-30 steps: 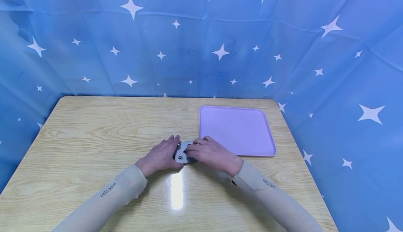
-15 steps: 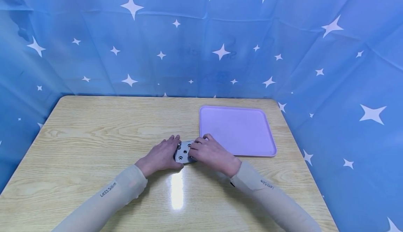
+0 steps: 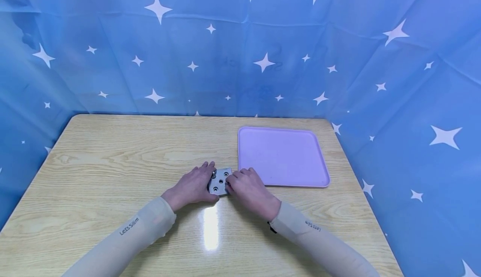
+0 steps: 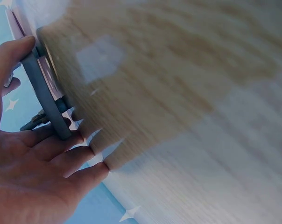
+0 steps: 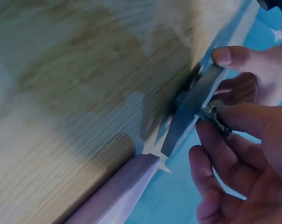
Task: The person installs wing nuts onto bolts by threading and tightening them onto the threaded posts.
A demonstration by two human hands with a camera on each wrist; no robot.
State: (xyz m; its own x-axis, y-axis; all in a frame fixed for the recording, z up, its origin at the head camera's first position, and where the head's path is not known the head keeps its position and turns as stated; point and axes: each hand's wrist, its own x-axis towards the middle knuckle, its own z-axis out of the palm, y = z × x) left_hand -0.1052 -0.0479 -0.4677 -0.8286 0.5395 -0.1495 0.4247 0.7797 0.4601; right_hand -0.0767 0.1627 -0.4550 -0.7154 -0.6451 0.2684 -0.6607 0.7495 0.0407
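A small grey metal plate [image 3: 224, 187] with several round holes is held just above or on the wooden table. My left hand [image 3: 192, 185] grips its left side, the thumb at the near edge and the fingers at the far edge. At the plate's right side, my right hand [image 3: 251, 191] pinches a threaded wing screw [image 5: 219, 124] between thumb and index finger. Its thread meets the plate's face in the right wrist view. A second threaded screw [image 4: 34, 121] stands at the plate by my left fingers. The right fingers hide the wing screw in the head view.
A shallow purple tray [image 3: 282, 156] lies on the wooden table [image 3: 131, 143] just beyond my right hand. A blue curtain [image 3: 210, 47] with white stars hangs behind and at the sides.
My right hand has drawn back slightly from over the plate and turned, its fingers curling in more; the plate's centre hole came into sight. The left hand stays still.
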